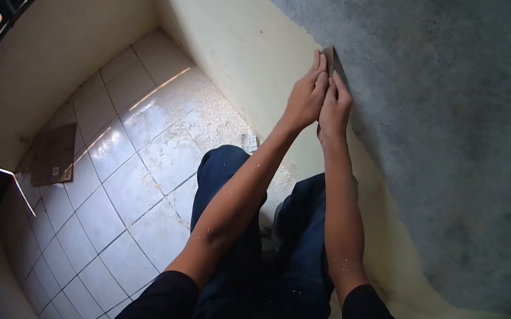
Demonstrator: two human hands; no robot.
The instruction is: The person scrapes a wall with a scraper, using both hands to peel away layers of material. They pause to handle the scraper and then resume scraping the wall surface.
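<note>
Both arms reach forward to the wall, hands side by side. My right hand (336, 107) is closed around a flat scraper (329, 55), its handle hidden in the fingers. Pressed against the same tool from the left, my left hand (308, 96) has its fingers together along the blade. The blade's end touches the wall at the ragged border between cream paint (273, 49) and a large bare grey patch (456, 118).
Pale paint chips (209, 115) litter the tiled floor (104, 229) along the wall's foot. A small crumpled piece (249, 142) lies beside my knee. Further left are a flat brown cardboard piece (54, 154) and a dark-framed window (10, 0).
</note>
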